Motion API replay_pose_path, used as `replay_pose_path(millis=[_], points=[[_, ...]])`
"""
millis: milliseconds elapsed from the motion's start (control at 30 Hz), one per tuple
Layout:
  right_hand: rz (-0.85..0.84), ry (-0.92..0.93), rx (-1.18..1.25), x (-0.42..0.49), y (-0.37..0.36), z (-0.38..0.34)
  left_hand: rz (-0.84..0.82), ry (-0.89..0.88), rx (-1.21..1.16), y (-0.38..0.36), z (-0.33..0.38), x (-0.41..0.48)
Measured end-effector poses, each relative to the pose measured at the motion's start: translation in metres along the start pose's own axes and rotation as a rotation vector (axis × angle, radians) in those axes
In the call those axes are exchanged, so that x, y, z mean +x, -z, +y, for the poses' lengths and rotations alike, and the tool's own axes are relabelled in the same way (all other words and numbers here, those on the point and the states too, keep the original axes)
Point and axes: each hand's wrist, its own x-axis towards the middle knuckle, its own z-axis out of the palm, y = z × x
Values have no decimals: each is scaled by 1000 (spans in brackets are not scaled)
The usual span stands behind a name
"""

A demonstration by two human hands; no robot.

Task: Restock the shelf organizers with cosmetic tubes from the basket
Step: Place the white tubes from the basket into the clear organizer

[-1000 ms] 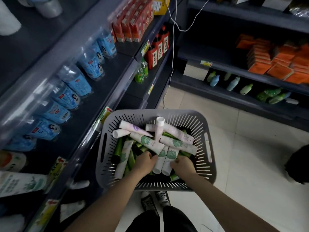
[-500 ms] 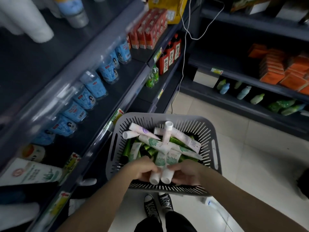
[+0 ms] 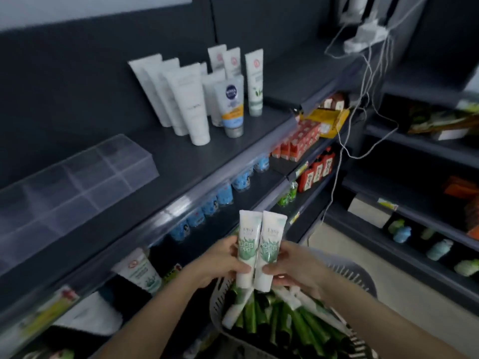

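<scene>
Two white tubes with green print stand side by side above the grey basket [image 3: 361, 277]. My left hand [image 3: 216, 264] grips the left tube [image 3: 248, 244]. My right hand [image 3: 293, 265] grips the right tube [image 3: 270, 248]. Both tubes point crimped end up, caps down. In the basket lie several green and white tubes [image 3: 274, 317]. A clear divided organizer [image 3: 70, 182] sits on the top shelf to the left, and its compartments look empty.
Upright white tubes [image 3: 191, 99] stand on the top shelf right of the organizer. Blue bottles [image 3: 223, 195] line the shelf below. Red packs [image 3: 298, 141] and white cables [image 3: 363, 99] are to the right. A second dark shelf unit [image 3: 427, 229] flanks the tiled aisle.
Both hands have lifted one tube each out of the basket to chest height. My view has swung up from the basket to the top shelf and organizer.
</scene>
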Motion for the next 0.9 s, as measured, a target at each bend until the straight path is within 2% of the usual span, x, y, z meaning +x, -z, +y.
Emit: replay_pose_path(millis=[200,400,600,800,900], points=[[-38,308,-87,-8,-36,-85,251,-366,4,35,56,-47],[-125,549,-240,-9,-88,-154,501,-520,50,78,91,-102],[-221,711,-336,-3,-167,-204,745,-616,-28,131,102,-161],[-250,842,-425,9,-259,-235,1003,-624,20,191,105,-213],[-319,861,-412,21,-301,-241,1101,-622,85,222,99,-237]])
